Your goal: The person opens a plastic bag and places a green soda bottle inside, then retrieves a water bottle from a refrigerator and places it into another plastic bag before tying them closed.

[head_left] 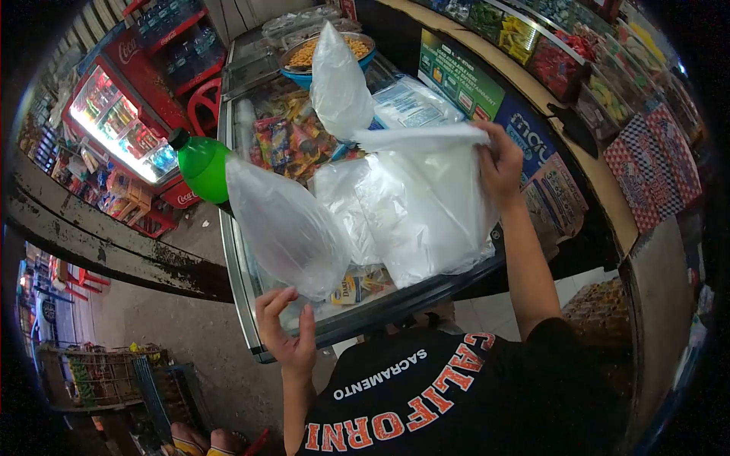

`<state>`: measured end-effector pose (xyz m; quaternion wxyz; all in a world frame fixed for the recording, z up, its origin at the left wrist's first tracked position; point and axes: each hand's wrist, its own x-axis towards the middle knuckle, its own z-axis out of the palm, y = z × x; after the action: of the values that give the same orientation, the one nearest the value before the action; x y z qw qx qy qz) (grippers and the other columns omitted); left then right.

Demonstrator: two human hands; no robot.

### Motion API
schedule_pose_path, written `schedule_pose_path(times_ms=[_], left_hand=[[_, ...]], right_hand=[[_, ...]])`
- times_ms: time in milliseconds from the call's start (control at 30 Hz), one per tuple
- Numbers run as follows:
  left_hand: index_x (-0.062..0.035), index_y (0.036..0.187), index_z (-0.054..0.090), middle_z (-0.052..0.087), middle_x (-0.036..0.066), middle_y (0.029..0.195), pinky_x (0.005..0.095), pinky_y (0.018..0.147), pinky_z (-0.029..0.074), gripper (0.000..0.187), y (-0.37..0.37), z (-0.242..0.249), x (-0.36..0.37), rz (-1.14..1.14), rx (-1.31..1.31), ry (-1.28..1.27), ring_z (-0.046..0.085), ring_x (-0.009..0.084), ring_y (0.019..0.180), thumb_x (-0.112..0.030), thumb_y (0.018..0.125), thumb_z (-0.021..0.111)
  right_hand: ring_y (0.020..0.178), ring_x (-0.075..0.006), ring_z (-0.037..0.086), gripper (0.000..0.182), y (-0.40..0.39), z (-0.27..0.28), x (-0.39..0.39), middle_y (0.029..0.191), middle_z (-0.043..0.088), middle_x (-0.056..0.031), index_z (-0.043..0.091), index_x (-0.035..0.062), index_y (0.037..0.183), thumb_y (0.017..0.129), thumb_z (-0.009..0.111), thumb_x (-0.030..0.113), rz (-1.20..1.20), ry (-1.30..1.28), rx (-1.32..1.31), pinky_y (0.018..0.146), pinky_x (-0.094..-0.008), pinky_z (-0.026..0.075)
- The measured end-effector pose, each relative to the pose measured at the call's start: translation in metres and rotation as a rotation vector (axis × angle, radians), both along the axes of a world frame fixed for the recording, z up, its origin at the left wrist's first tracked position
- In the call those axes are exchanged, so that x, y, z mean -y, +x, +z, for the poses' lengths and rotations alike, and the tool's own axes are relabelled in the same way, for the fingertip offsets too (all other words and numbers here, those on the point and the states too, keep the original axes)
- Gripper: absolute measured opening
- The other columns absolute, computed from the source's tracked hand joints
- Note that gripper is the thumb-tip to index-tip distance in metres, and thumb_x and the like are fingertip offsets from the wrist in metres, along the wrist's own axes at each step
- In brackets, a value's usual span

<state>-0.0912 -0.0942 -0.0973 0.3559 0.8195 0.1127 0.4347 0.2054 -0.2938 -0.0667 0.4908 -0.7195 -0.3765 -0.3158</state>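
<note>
My right hand (502, 163) pinches the far right edge of a stack of clear plastic bags (426, 209) lying on the glass counter top. My left hand (289, 334) is raised at the counter's near left edge with fingers apart and nothing in it. Just beyond its fingertips stands a filled, pale plastic bag (285, 228) with a pointed top. A second pointed bag (342, 87) stands farther back, beside a packet of folded plastic (417, 105). A green bottle with a dark cap (204, 166) is at the counter's left side.
The glass counter (237, 277) holds colourful packets inside. A blue basin of brown snacks (365, 59) sits at the back. Red drink coolers (122, 114) stand at the left, and jars and packets (559, 64) line the right. Someone's knees (205, 441) show at the lower left.
</note>
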Motion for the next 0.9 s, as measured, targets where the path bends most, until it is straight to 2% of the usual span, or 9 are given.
schedule_pose_path(times_ms=[200,267,333,433,600,667,767,833,900], left_hand=[[-0.0003,0.083,0.058,0.055,0.011,0.075,0.0285,0.061,0.042,0.018,0.005,0.006,0.009,-0.111,-0.062,-0.005,0.054,0.0217,0.069,0.001,0.064,0.061],[-0.0012,0.083,0.058,0.055,0.011,0.076,0.0285,0.061,0.042,0.019,0.006,0.001,0.008,-0.105,-0.081,-0.021,0.053,0.0217,0.07,0.0,0.064,0.062],[-0.0021,0.084,0.059,0.055,0.01,0.077,0.0285,0.061,0.041,0.02,0.005,0.001,0.008,-0.099,-0.095,-0.03,0.053,0.0216,0.07,-0.001,0.064,0.062],[-0.0059,0.084,0.06,0.056,0.008,0.077,0.0287,0.06,0.04,0.021,0.006,0.004,0.008,-0.159,-0.15,0.019,0.053,0.0217,0.07,-0.002,0.064,0.063],[-0.0035,0.082,0.059,0.055,0.009,0.078,0.0272,0.063,0.041,0.019,0.01,0.007,0.007,-0.166,-0.129,0.033,0.053,0.0205,0.072,0.002,0.065,0.06],[-0.001,0.081,0.058,0.055,0.011,0.079,0.0257,0.063,0.042,0.016,0.01,0.012,0.007,-0.147,-0.064,0.061,0.054,0.0197,0.073,0.005,0.066,0.058],[-0.003,0.088,0.056,0.052,0.011,0.087,0.0282,0.069,0.04,0.022,0.01,0.019,0.006,-0.23,0.0,-0.014,0.051,0.0198,0.079,0.001,0.067,0.06],[-0.0058,0.107,0.047,0.048,0.014,0.103,0.0307,0.075,0.038,0.046,0.023,0.031,0.006,-0.284,0.09,-0.025,0.048,0.0225,0.091,-0.007,0.065,0.065],[-0.0051,0.122,0.03,0.042,0.014,0.115,0.0343,0.082,0.036,0.083,0.04,0.042,0.007,-0.357,0.149,-0.14,0.044,0.0226,0.102,-0.017,0.054,0.076]], right_hand=[[0.056,-0.0132,0.054,0.017,0.015,0.023,-0.018,0.061,0.054,-0.0148,0.056,0.0027,0.088,0.075,0.058,0.013,-0.104,0.035,-0.183,0.051,-0.0262,0.042],[0.056,-0.0194,0.056,0.025,0.039,0.003,-0.018,0.057,0.051,-0.0171,0.056,0.0026,0.088,0.081,0.05,0.026,-0.201,-0.03,-0.241,0.05,-0.0313,0.041],[0.064,-0.029,0.057,0.036,0.069,-0.03,-0.013,0.066,0.054,-0.019,0.055,0.0031,0.092,0.085,0.039,0.035,-0.477,-0.501,-0.278,0.056,-0.0377,0.042],[0.076,-0.0352,0.054,0.039,0.083,-0.062,-0.006,0.081,0.056,-0.0193,0.053,0.0039,0.097,0.086,0.033,0.036,-0.455,-0.635,-0.32,0.065,-0.0414,0.042],[0.084,-0.0342,0.053,0.035,0.078,-0.054,-0.01,0.092,0.056,-0.0182,0.05,0.0019,0.103,0.085,0.037,0.029,-0.469,-0.361,-0.12,0.073,-0.0374,0.042],[0.079,-0.0319,0.055,0.03,0.071,-0.042,-0.017,0.089,0.056,-0.0187,0.05,-0.0015,0.102,0.084,0.043,0.021,-0.26,-0.087,-0.071,0.071,-0.0337,0.043],[0.068,-0.0112,0.054,0.02,0.009,-0.003,-0.036,0.078,0.059,-0.0086,0.054,-0.0041,0.094,0.078,0.051,0.007,0.28,0.178,-0.459,0.062,-0.022,0.042],[0.065,-0.0052,0.051,0.021,-0.048,0.024,-0.034,0.076,0.059,-0.0037,0.054,-0.0025,0.096,0.076,0.053,0.005,0.532,-0.106,-0.627,0.058,-0.0193,0.041],[0.064,-0.0111,0.055,0.019,-0.095,0.047,-0.04,0.074,0.059,-0.0067,0.057,-0.0025,0.09,0.072,0.057,0.003,0.882,-0.231,-0.631,0.059,-0.0218,0.042]])
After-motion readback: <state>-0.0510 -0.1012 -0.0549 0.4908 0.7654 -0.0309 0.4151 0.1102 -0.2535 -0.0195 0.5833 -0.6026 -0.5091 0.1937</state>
